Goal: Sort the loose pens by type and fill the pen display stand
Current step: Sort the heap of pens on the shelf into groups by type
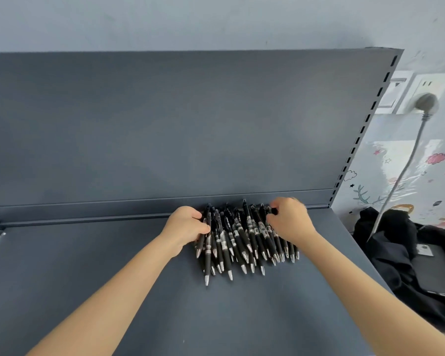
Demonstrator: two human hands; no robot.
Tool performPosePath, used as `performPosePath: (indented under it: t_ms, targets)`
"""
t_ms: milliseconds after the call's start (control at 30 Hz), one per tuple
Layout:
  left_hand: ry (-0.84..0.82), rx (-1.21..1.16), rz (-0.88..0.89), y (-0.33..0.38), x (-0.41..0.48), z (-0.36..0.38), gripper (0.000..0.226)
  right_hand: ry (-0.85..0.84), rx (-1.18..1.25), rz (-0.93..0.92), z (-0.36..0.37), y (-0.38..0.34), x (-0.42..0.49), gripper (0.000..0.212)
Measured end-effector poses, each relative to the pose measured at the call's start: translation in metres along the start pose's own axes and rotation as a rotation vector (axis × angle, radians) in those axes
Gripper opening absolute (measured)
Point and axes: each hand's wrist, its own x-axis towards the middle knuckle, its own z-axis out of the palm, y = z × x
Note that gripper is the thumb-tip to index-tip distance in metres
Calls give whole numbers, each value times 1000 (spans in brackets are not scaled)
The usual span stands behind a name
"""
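We find the pen pile (242, 240) against the rear lip (88, 218) of the shelf (242, 317), near its right edge; open shelf surface extends left and forward. Our left hand (185, 227) grips the pile's left flank; our right hand (289, 222) pinches pens on its right.

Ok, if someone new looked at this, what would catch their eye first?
The pile of black pens with silver tips, heaped at the back of the dark grey shelf, right of centre. The left hand and right hand grip it from either side. Beyond the shelf's right edge, a grey plug sits in a wall socket above black cloth.
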Motion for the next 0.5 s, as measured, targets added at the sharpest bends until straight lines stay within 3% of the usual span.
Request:
performPosePath:
  t_ms: [67, 167, 267, 333, 433, 500]
  targets:
    - [56, 57, 17, -6, -3, -1, 48, 11, -43, 105, 1, 13, -1, 33]
    - [80, 81, 51, -14, -7, 0, 49, -36, 93, 215, 0, 22, -9, 23]
    - [125, 71, 59, -16, -10, 1, 51, -47, 234, 258, -1, 25, -15, 28]
    - [173, 129, 54, -15, -13, -1, 56, -36, 301, 305, -3, 25, -15, 44]
    - [219, 285, 15, -13, -17, -6, 54, -43, 324, 322, -4, 22, -16, 24]
    - [197, 322, -21, -10, -17, -6, 45, -71, 314, 316, -4, 19, -13, 46]
